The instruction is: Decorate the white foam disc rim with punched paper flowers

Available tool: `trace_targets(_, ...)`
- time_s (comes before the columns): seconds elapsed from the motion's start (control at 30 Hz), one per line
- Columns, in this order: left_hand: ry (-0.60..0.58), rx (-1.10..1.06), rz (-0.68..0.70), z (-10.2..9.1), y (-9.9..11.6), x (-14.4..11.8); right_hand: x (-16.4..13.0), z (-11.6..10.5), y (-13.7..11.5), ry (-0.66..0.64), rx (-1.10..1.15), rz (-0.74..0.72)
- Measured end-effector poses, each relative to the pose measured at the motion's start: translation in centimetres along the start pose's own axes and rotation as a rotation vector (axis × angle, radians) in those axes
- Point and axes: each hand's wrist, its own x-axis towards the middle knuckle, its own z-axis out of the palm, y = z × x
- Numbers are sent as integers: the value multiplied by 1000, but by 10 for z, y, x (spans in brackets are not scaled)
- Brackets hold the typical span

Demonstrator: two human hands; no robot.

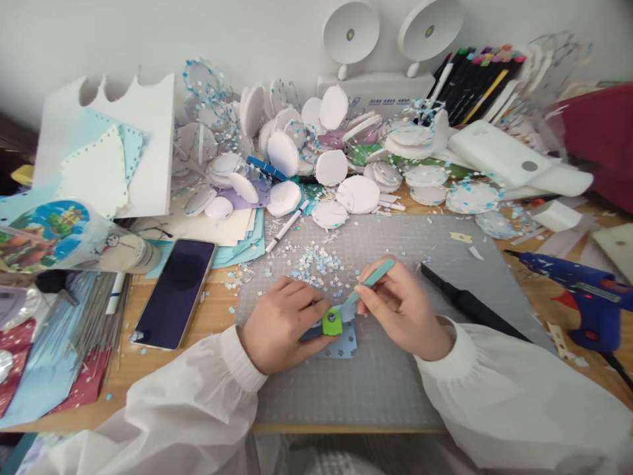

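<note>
My left hand (289, 323) is closed around a small craft punch with a bright green top (332, 323), low over the mat. Under the punch lies a piece of light blue paper (346, 344) with small flower-shaped holes along it. A slim teal tool (374, 278), which looks like tweezers, is pinched in my right hand (398, 307). Its thin tip points down to the round opening in the green top; whether it touches I cannot tell. Beyond my hands a loose heap of tiny white and blue paper flowers (314, 262) is spread on the grey cutting mat (306, 399).
Round white discs (332, 167) and beaded wires crowd the back, below a twin-headed lamp (351, 33). A phone (175, 293) and a clear cup (44, 234) stand left. A black pen-like tool (469, 303) and blue glue gun (591, 297) lie right.
</note>
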Motion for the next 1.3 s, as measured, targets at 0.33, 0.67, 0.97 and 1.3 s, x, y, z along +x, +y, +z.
trace_targets(0.33, -16, -4, 1, 1, -1, 0, 4, 1, 9, 62, 183, 153)
trace_targets(0.67, -22, -13, -7, 0, -1, 0, 16, -9, 9, 320, 126, 15)
trace_targets(0.97, 3, -5, 2, 1, -2, -1, 19, -18, 6, 322, 233, 129)
trace_targets(1.3, 115, -40, -13, -2, 1, 0, 23, -50, 4, 454, -555, -136)
